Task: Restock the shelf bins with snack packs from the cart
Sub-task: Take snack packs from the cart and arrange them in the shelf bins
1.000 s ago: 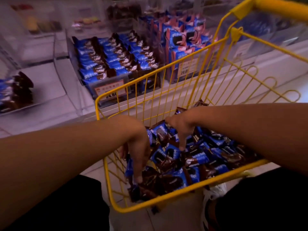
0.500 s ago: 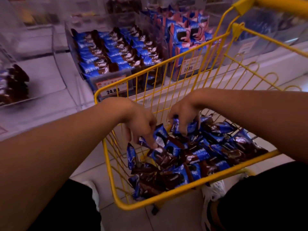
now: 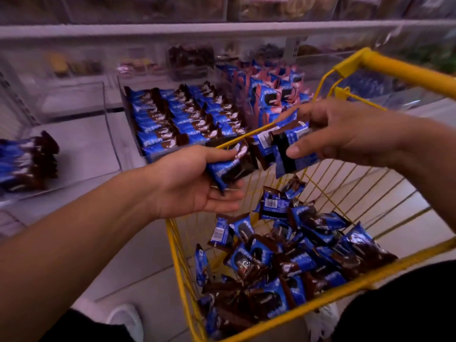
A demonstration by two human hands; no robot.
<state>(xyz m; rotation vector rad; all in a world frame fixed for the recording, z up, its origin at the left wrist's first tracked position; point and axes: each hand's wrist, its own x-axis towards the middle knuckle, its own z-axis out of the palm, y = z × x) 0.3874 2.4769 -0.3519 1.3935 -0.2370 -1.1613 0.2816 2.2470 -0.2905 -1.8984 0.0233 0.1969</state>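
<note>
Left hand (image 3: 195,183) palm-up, thumb clamping blue-brown snack packs (image 3: 230,166); count unclear, perhaps two. Right hand (image 3: 345,134) pinches another pack bundle (image 3: 293,146), fingers covering top edge. Both held above yellow cart (image 3: 370,280) front rim. Loose packs (image 3: 283,262) heaped in cart, lower ones hidden. Behind, clear shelf bin (image 3: 177,119) holds rows of same packs; upper shelves blurred.

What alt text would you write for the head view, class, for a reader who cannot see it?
Two bare hands hold blue-and-brown snack packs above a yellow wire cart: the left hand grips one pack, the right hand several. More packs lie heaped in the cart; behind, a clear shelf bin holds neat rows of them.
</note>
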